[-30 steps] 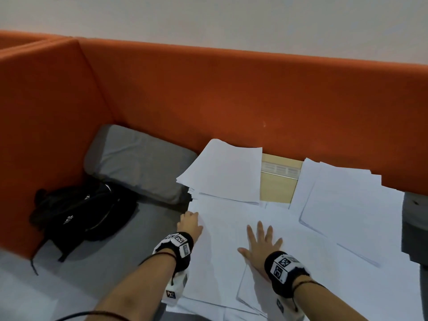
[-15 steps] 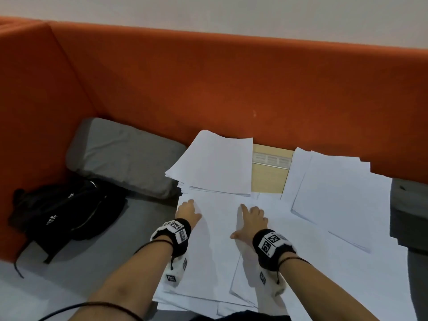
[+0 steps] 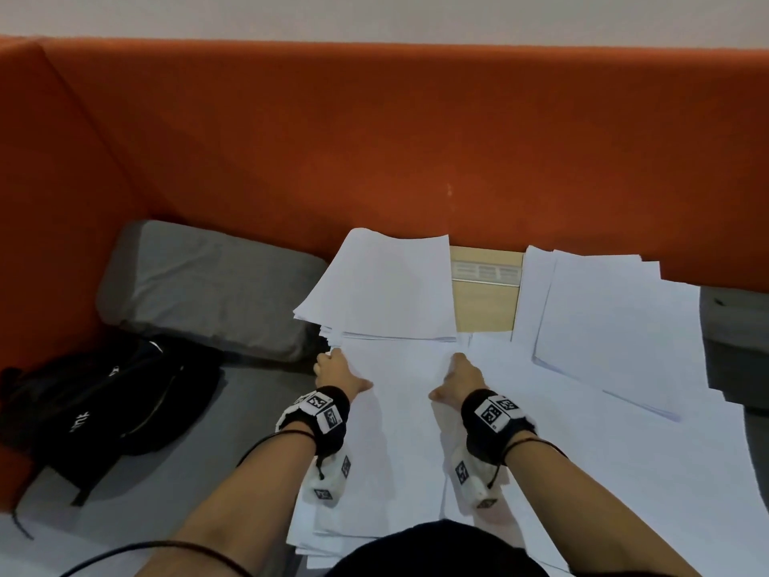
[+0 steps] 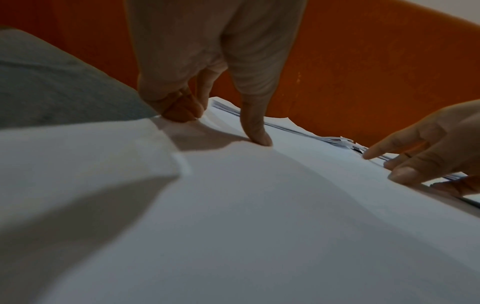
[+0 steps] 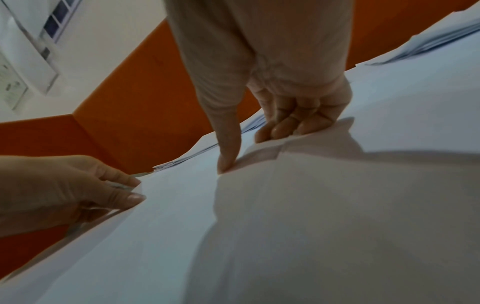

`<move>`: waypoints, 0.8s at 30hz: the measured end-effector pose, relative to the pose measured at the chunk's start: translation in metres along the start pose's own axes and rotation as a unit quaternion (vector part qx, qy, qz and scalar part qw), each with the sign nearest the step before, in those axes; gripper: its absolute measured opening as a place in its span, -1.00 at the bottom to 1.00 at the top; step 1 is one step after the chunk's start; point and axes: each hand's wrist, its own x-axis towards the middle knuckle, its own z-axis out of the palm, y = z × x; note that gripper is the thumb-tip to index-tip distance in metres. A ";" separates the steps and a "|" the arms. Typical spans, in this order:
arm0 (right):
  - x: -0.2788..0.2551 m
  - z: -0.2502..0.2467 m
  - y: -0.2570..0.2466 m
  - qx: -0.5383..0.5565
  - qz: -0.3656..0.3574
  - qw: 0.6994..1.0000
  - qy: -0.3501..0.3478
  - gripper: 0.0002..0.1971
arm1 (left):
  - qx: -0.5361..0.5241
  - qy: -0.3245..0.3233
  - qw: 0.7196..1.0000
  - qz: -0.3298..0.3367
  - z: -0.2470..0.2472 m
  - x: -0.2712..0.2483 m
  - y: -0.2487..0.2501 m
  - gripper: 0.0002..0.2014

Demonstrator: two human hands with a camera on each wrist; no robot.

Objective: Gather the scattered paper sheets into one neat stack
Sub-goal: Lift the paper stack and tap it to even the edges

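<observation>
Both hands on the top paper sheet (image 3: pixel 401 410)

Left hand (image 3: pixel 338 373) and right hand (image 3: pixel 457 378) each pinch a far corner, thumbs on top, fingers curled under.

No readable words or numbers. Black backpack (image 3: pixel 104 406), left of paper sheets (image 3: pixel 399 431): white lettering, too small to read. Wristbands (image 3: pixel 324 410) on both wrists: black-and-white square code markers only, no text.

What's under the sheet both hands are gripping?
More loose white sheets fan out below the gripped sheet, held by left hand and right hand. The surface beneath is covered.
</observation>
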 end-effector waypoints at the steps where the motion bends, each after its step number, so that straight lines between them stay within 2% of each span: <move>1: 0.000 0.000 0.000 0.010 0.000 1.000 -0.003 -0.26 | -0.009 0.002 1.000 0.003 0.000 0.000 -0.001 -0.15; 8: 0.004 -0.005 -0.009 -0.072 0.009 0.997 0.038 -0.14 | -0.077 0.029 0.995 0.053 0.004 0.000 -0.007 -0.27; 12: 0.010 -0.007 -0.012 -0.051 0.028 0.998 0.039 -0.15 | -0.098 0.026 0.991 0.090 0.003 0.000 -0.009 -0.43; 17: 0.013 0.000 -0.008 -0.010 -0.017 0.998 0.056 -0.34 | -0.139 0.019 0.987 0.083 -0.001 0.003 -0.011 -0.59; 20: 0.015 0.004 -0.003 0.085 -0.026 0.995 0.055 -0.42 | -0.147 0.019 0.985 0.085 -0.005 0.005 -0.013 -0.65; 21: 0.015 0.003 -0.001 0.122 -0.030 0.991 0.048 -0.50 | -0.156 0.019 0.984 0.089 -0.003 0.007 -0.014 -0.68; 23: 0.015 0.000 0.005 0.186 -0.048 0.981 0.023 -0.79 | -0.195 0.014 0.977 0.088 -0.001 0.011 -0.016 -0.74; 24: 0.015 -0.002 0.007 0.209 -0.060 0.976 0.004 -0.81 | -0.217 0.011 0.972 0.087 0.003 0.016 -0.020 -0.77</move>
